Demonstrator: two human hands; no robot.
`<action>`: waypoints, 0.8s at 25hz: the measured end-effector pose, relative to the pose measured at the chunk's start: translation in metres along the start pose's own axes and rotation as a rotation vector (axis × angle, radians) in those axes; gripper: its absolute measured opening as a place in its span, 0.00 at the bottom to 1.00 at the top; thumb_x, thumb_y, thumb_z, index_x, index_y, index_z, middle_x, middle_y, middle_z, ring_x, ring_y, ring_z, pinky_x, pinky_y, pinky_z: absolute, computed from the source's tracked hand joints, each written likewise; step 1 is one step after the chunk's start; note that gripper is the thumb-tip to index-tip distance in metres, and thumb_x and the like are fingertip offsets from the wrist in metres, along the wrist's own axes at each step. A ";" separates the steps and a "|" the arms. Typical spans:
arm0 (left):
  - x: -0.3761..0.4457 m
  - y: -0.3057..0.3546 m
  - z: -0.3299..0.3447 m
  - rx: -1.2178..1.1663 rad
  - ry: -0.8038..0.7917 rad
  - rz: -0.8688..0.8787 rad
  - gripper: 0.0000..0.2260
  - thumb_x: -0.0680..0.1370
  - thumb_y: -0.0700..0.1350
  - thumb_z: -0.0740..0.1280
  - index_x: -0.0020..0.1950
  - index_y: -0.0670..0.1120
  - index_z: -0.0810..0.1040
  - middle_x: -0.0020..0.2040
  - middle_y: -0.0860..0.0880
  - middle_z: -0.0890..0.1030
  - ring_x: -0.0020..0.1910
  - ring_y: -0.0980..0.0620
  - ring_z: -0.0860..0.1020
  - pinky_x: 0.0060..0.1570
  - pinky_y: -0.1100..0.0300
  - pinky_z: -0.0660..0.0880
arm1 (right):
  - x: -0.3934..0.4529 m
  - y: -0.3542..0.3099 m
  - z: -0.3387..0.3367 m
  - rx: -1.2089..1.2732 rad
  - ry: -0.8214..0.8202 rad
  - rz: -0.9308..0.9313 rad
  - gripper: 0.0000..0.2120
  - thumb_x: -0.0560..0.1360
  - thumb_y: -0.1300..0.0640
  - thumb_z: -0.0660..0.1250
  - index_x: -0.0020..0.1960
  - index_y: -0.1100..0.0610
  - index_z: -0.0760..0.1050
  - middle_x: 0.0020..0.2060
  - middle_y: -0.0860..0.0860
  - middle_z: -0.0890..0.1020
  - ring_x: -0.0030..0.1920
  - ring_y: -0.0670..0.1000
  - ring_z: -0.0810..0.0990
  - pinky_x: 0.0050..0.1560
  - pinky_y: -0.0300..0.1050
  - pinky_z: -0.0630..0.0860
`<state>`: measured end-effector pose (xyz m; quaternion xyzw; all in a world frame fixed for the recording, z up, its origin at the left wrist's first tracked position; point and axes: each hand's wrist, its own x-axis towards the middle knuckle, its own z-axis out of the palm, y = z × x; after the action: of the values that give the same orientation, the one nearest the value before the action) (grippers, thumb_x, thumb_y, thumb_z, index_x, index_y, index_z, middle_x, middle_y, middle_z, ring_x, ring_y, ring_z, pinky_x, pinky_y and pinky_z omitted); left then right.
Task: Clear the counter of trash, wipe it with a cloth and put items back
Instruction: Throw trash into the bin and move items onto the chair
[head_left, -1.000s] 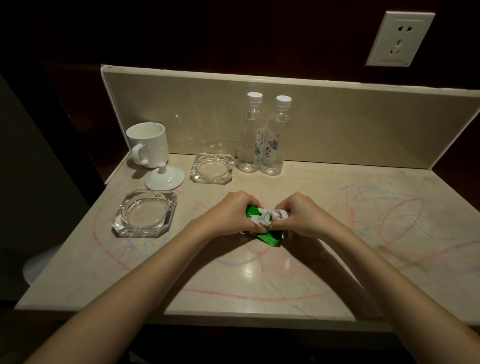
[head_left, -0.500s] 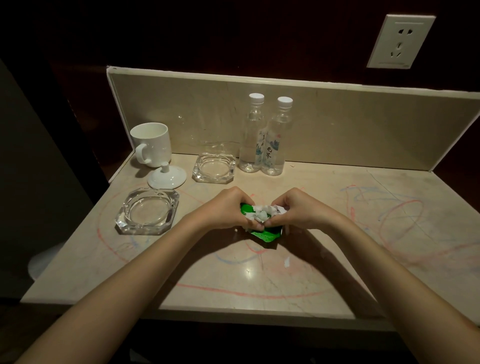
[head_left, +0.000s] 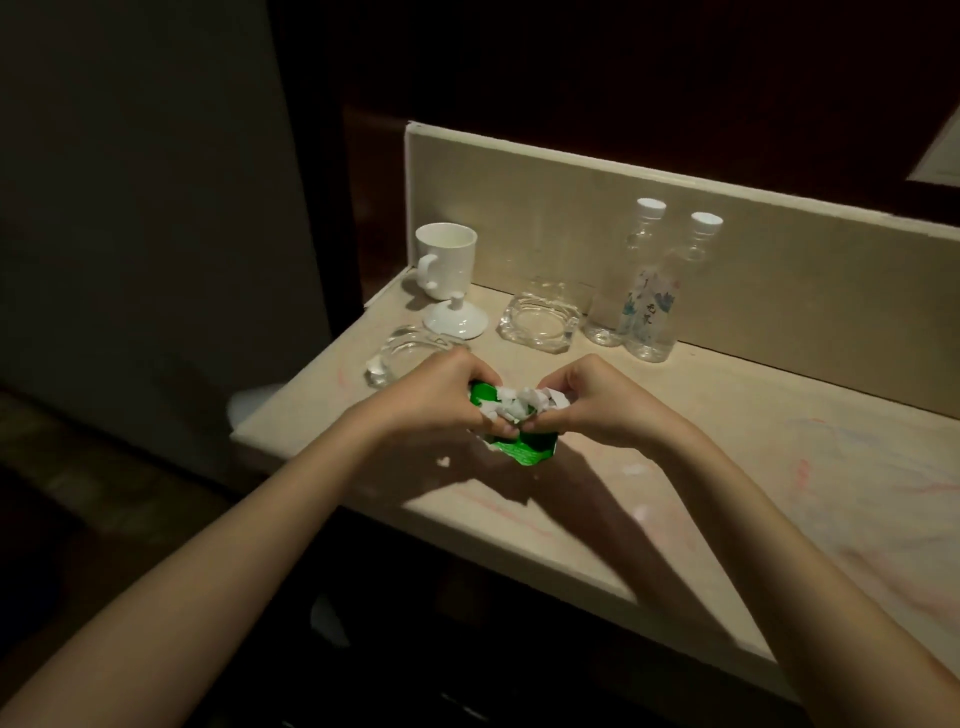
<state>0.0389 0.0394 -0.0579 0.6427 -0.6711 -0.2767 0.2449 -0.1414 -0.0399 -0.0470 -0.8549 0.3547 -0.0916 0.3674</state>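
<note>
hands together over front-left part of tabletop (head_left: 727, 415), both gripping one bundle of trash: left hand (head_left: 441, 395) and right hand (head_left: 597, 400) have fingers curled tight around a crumpled green wrapper (head_left: 530, 449) stuffed with white paper scraps (head_left: 514, 408). change over the last second: view has swung left and bundle now reads as lifted slightly off the surface, nearer the front edge, where before it was pressed at mid-counter; exact clearance cannot be told. grip unchanged, scraps packed closer. judgement: gathering step about done, bundle ready to carry off. a few white bits (head_left: 635, 469) remain loose on the surface. mug (head_left: 447, 260), lid (head_left: 456, 317), two glass ashtrays (head_left: 540, 325) and two water bottles (head_left: 649, 306) not yet moved; crayon marks unwiped.
</note>
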 end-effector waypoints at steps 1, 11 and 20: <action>-0.022 -0.007 -0.007 -0.006 0.029 -0.028 0.07 0.67 0.45 0.79 0.42 0.47 0.84 0.36 0.48 0.84 0.34 0.55 0.78 0.34 0.59 0.72 | 0.003 -0.013 0.013 -0.001 -0.036 -0.039 0.09 0.68 0.60 0.76 0.48 0.60 0.84 0.42 0.61 0.85 0.41 0.52 0.79 0.48 0.55 0.78; -0.260 -0.125 -0.028 -0.080 0.235 -0.486 0.09 0.66 0.50 0.79 0.38 0.49 0.83 0.33 0.50 0.79 0.31 0.61 0.71 0.33 0.64 0.65 | 0.024 -0.133 0.229 0.038 -0.442 -0.337 0.05 0.66 0.56 0.77 0.39 0.55 0.82 0.30 0.50 0.80 0.29 0.38 0.72 0.34 0.38 0.68; -0.348 -0.310 0.074 -0.130 0.107 -0.796 0.20 0.67 0.51 0.78 0.55 0.43 0.82 0.51 0.47 0.82 0.49 0.53 0.78 0.40 0.68 0.65 | 0.041 -0.093 0.460 -0.042 -0.636 -0.167 0.13 0.67 0.55 0.76 0.31 0.51 0.73 0.24 0.45 0.71 0.26 0.39 0.70 0.31 0.36 0.63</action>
<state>0.2324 0.3844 -0.3152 0.8489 -0.3376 -0.3579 0.1934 0.1301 0.2359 -0.3147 -0.8742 0.1527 0.1575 0.4332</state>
